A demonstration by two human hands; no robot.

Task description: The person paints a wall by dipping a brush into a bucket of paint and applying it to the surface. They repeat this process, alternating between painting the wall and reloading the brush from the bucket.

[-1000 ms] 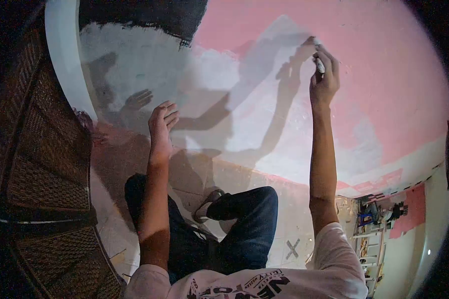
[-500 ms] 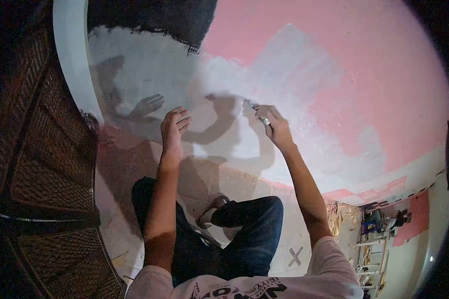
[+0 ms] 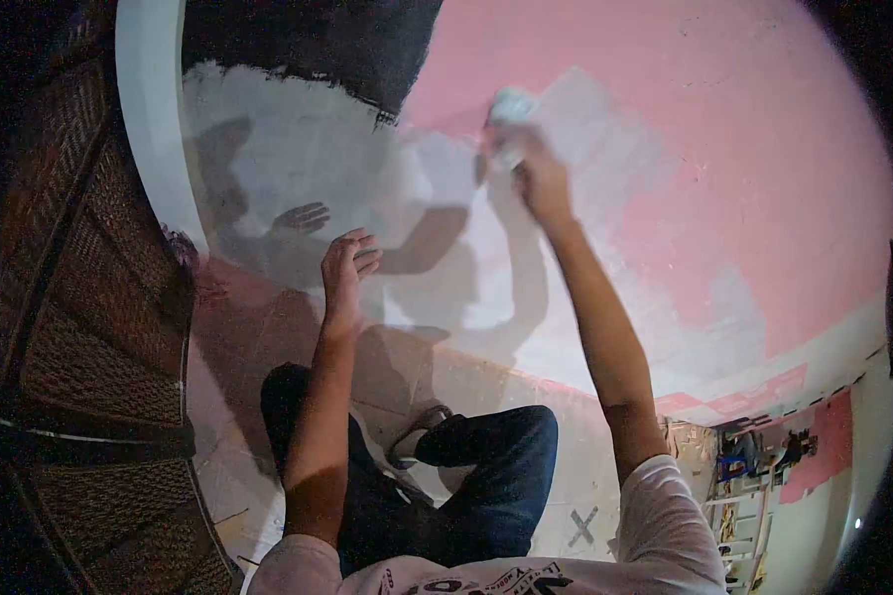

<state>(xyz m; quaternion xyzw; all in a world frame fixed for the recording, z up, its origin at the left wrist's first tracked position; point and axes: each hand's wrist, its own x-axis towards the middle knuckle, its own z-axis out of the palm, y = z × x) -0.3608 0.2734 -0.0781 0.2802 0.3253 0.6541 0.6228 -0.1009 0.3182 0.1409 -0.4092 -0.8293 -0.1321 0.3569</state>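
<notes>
Wicker panel (image 3: pixel 79 297) sits far left of the dark patch (image 3: pixel 308 40). The pale coat (image 3: pixel 298 159) lies directly under the patch and spreads right across the pink wall (image 3: pixel 744 149).

Left hand (image 3: pixel 342 273): well below the patch, fingers spread and released, fingertips against the wall, holding nothing. It is in nearly the same place as half a second ago, so it looks like a brace.

Right hand (image 3: pixel 538 177): clenched around the tool (image 3: pixel 511 107). Half a second ago it was low, just right of the left hand. Now it has swung up to just below-right of the patch's lower corner, at the line where pale coat meets pink. A second ago it was high and much further right of the patch. Judgement: repeated sweeping strokes, this one an upward pass working the coat's upper edge.

The tool is blurred by motion and pale; its type can't be told. Its long axis runs roughly up-down along the wall, in line with the forearm. The free end points up and slightly left, toward the patch.

Bent legs in jeans (image 3: pixel 486 476) are far below the patch.
</notes>
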